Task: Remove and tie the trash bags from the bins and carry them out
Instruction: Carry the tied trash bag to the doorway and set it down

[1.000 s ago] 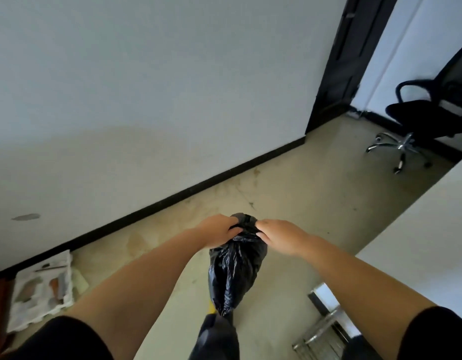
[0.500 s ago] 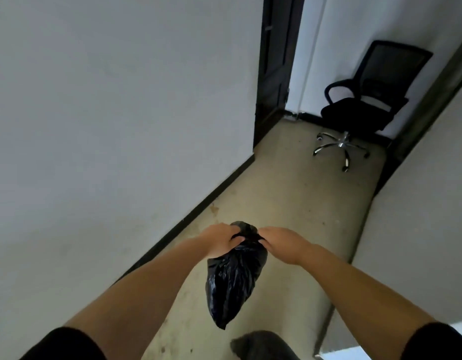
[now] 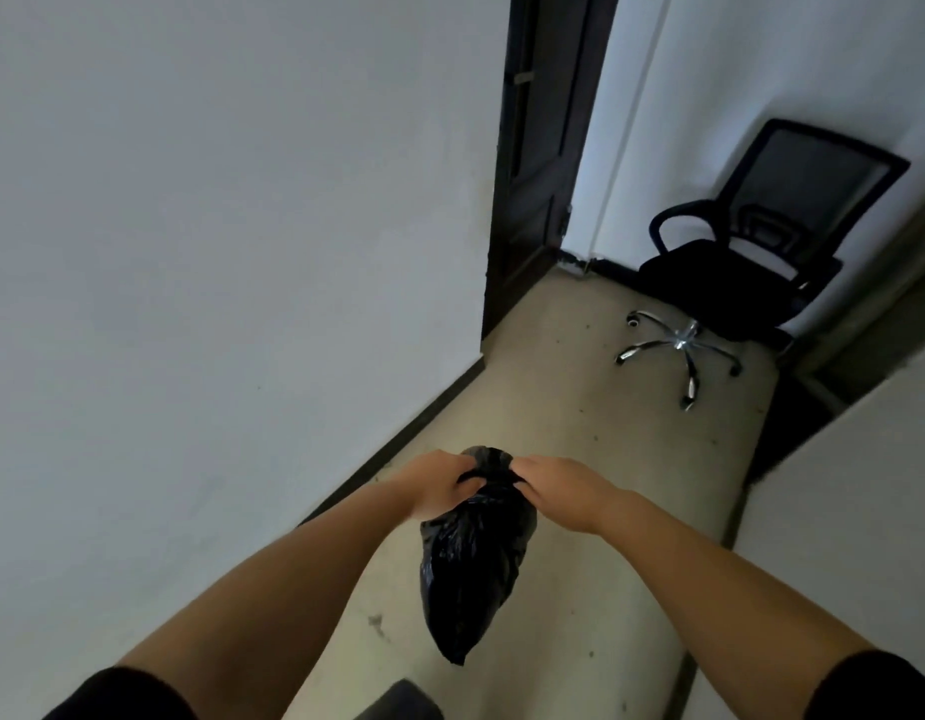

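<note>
The black trash bag (image 3: 473,569) hangs in mid-air over the floor (image 3: 580,459), toward 6 o'clock in view. The left hand (image 3: 439,485) and right hand (image 3: 554,488) each pinch its gathered neck. It looks light, soft and slippery; the neck is the safest hold.

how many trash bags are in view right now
1. A black trash bag hangs above the floor, its neck gripped by the left hand and right hand. Others may be out of view.
</note>
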Demonstrator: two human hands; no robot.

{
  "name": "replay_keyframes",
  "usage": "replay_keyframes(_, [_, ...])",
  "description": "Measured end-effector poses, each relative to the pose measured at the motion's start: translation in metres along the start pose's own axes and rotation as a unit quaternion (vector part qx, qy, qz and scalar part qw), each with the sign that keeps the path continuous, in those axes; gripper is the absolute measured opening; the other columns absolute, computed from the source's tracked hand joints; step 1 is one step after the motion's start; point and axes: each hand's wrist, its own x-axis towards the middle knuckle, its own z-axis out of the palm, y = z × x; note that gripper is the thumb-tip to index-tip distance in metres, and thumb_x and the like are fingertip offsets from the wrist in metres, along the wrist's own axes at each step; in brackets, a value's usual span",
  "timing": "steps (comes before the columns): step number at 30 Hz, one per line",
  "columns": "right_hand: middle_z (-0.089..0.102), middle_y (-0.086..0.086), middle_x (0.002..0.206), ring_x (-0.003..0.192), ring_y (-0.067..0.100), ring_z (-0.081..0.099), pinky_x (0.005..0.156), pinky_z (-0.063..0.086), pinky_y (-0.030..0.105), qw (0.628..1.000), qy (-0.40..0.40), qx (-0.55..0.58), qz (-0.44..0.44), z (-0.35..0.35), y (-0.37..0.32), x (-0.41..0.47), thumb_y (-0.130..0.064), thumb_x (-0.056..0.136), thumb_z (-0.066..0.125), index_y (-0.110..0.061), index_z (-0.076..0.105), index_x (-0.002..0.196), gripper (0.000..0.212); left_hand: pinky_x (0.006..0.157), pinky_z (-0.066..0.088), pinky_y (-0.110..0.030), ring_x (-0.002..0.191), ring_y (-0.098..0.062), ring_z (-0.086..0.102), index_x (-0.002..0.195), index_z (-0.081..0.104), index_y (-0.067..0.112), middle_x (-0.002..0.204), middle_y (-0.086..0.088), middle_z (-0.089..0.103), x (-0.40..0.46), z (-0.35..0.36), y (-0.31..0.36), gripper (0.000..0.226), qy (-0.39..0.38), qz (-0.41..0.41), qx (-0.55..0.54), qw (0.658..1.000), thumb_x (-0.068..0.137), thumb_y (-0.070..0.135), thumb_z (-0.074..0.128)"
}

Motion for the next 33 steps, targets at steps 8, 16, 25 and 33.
replay_keyframes(8, [0.061, 0.012, 0.110, 0.098, 0.030, 0.058, 0.079, 0.046, 0.039, 1.000, 0.023, 0.009, 0.013, -0.046, 0.091, 0.114, -0.032, 0.101, 0.034, -0.010, 0.050, 0.116, 0.032, 0.075, 0.039, -0.033, 0.096, -0.031, 0.058, 0.111, 0.055, 0.008, 0.104, -0.016, 0.064, 0.154, -0.059, -0.038, 0.030, -0.020, 0.029, -0.002, 0.999, 0.100, 0.031, 0.037])
replay_keyframes(16, [0.062, 0.013, 0.107, 0.094, 0.027, 0.058, 0.078, 0.043, 0.034, 0.994, 0.031, 0.079, 0.071, -0.088, 0.172, 0.227, -0.031, 0.102, 0.032, -0.007, 0.054, 0.111, 0.033, 0.082, 0.046, -0.035, 0.098, -0.032, 0.060, 0.117, 0.055, 0.009, 0.108, -0.018, 0.064, 0.297, -0.127, -0.077, 0.034, -0.053, 0.061, 0.009, 0.997, 0.100, 0.033, 0.037])
replay_keyframes(25, [0.058, 0.015, 0.091, 0.079, 0.031, 0.055, 0.068, 0.041, 0.039, 0.992, 0.010, 0.112, 0.052, -0.122, 0.255, 0.351, -0.030, 0.102, 0.031, -0.007, 0.049, 0.097, 0.029, 0.082, 0.047, -0.037, 0.094, -0.029, 0.060, 0.109, 0.058, 0.007, 0.102, -0.014, 0.064, 0.440, -0.165, -0.124, 0.033, -0.067, 0.011, -0.029, 0.997, 0.098, 0.032, 0.039])
replay_keyframes(33, [0.057, 0.005, 0.085, 0.080, 0.025, 0.059, 0.062, 0.039, 0.032, 0.985, -0.085, 0.149, 0.011, -0.108, 0.305, 0.496, -0.028, 0.103, 0.031, -0.005, 0.053, 0.114, 0.034, 0.088, 0.047, -0.037, 0.107, -0.027, 0.054, 0.109, 0.059, 0.011, 0.115, -0.011, 0.055, 0.562, -0.164, -0.199, 0.025, -0.091, -0.079, -0.049, 0.992, 0.089, 0.021, 0.047])
